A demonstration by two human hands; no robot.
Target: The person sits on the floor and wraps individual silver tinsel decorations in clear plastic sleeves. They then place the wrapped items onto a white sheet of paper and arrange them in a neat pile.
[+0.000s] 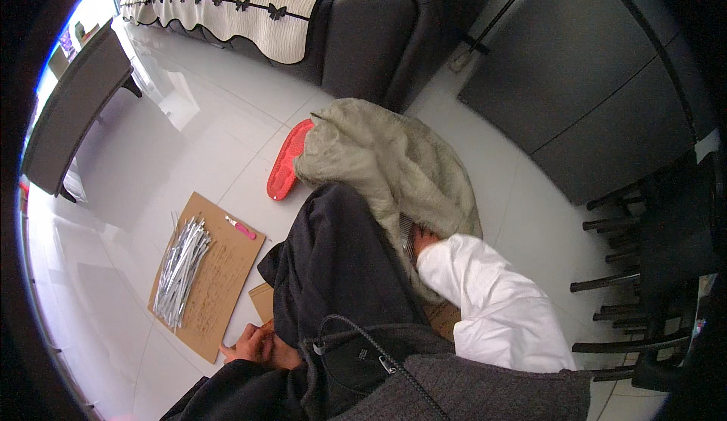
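My left hand (254, 344) is low in the view, beside my bare skin and the hem of my dark trousers. Its fingers are partly curled, and one fingertip lies by the near corner of a brown cardboard sheet (227, 284). A bundle of thin white and grey strips (183, 270) rests on that sheet, with a small pink-handled cutting tool (241, 228) to its right. My right hand (425, 240), below a white sleeve, reaches into a fold of grey-green plush fabric (392, 154). A striped patch (406, 231) shows beside it; the fingers are largely hidden.
A red insole or shoe sole (288, 162) pokes out from under the fabric. Another cardboard piece (262, 302) lies by my leg. Ahead stands a black sofa (369, 29) with a cream cover (250, 6). A low dark table (74, 108) is left, dark panels (568, 69) right.
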